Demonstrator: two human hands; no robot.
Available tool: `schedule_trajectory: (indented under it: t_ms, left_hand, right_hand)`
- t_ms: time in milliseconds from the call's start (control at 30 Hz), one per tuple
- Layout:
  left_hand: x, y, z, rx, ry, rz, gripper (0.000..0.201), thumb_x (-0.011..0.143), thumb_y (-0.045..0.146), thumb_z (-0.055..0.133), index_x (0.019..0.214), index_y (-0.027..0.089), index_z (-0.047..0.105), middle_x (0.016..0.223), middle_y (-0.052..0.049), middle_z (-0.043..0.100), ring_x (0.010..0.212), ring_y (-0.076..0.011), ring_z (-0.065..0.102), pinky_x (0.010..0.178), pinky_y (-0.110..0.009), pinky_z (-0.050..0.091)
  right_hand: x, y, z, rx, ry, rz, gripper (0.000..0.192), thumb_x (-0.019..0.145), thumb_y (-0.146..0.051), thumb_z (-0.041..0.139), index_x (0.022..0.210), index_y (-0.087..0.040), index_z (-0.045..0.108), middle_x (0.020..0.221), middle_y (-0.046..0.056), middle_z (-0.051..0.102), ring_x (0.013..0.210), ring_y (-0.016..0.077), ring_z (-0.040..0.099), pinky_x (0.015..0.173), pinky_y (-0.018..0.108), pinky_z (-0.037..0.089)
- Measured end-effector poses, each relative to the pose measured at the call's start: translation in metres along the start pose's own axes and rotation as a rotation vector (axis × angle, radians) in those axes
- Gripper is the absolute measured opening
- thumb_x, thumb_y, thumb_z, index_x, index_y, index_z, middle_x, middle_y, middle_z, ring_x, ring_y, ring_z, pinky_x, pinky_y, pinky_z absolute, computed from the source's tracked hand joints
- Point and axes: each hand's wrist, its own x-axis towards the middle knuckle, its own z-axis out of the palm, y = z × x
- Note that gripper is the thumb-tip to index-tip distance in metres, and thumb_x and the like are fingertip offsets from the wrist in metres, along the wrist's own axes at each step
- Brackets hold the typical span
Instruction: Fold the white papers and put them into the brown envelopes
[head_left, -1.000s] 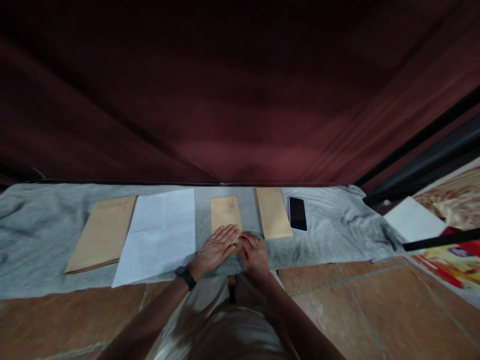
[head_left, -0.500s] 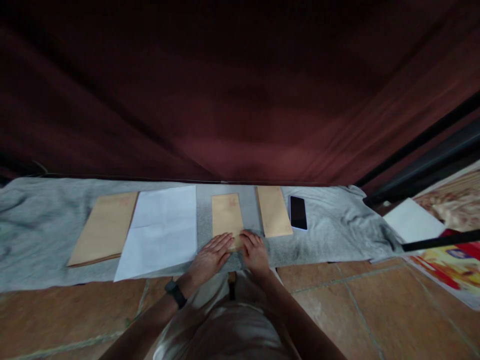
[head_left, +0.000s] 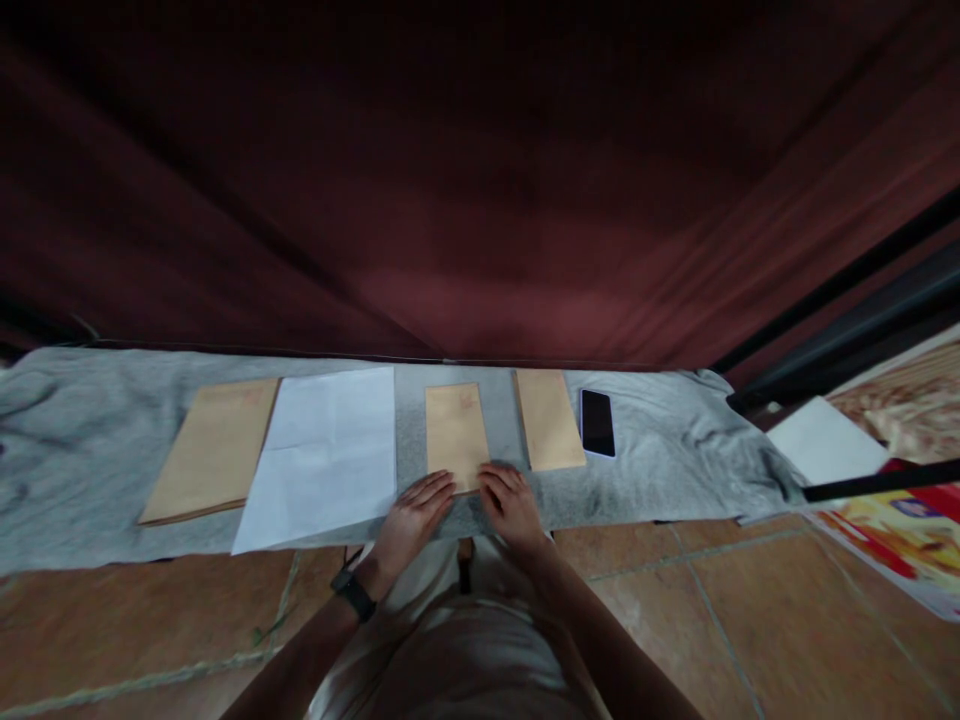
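1 envelope (head_left: 456, 428) lies flat, near end touching the fingers (head_left: 504, 475).

The cloth (head_left: 660, 440) I work on is mottled grey; at the middle of its near edge, my small envelope (head_left: 456, 430) is tan with a faint reddish print; toward the cloth's left end, the large envelopes (head_left: 214, 445) are tan too, and the sheet (head_left: 326, 450) beside them is white; toward the right end, the narrow envelopes (head_left: 550, 420) are tan, and the phone (head_left: 598, 423) is black with a pale lilac rim; beyond the far edge, the curtain (head_left: 487, 280) is deep maroon; below the near edge, I see terracotta tiles (head_left: 652, 620) with pale joints; my watch (head_left: 353, 594) is black.
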Motion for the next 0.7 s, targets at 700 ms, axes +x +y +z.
schedule_trajectory:
  t_ms: [700]
  left_hand:
    - [0.006, 0.014, 0.009, -0.035, 0.195, -0.229, 0.015, 0.103, 0.028, 0.044, 0.103, 0.023, 0.059, 0.11, -0.008, 0.066, 0.105, -0.0248, 0.062, 0.096, -0.046, 0.056]
  right_hand:
    - [0.004, -0.005, 0.008, -0.073, 0.033, 0.085, 0.016, 0.1, -0.017, 0.056, 0.106, -0.025, 0.069, 0.115, 0.004, 0.072, 0.11, 0.0208, 0.063, 0.098, 0.036, 0.046]
